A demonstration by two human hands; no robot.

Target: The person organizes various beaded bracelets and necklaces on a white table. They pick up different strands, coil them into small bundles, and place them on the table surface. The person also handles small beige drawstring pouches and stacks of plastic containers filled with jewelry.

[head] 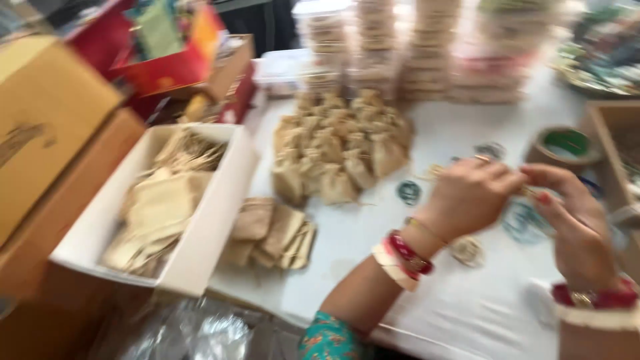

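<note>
Left hand (pixel 470 197) and right hand (pixel 577 223) pinched together, apparently on a small gold item, blurred; tied beige burlap pouches (pixel 340 150) heaped near; steadier grip advisable.

Head view, steeply down, close

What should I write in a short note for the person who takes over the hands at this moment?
Left hand and right hand meet over the white table, pinching something small; blur hides what.
Filled pouches lie heaped mid-table. Flat empty pouches sit in the white box and in a small stack beside it.
Done: many pouches filled.
Left: the flat ones, it seems.
</note>
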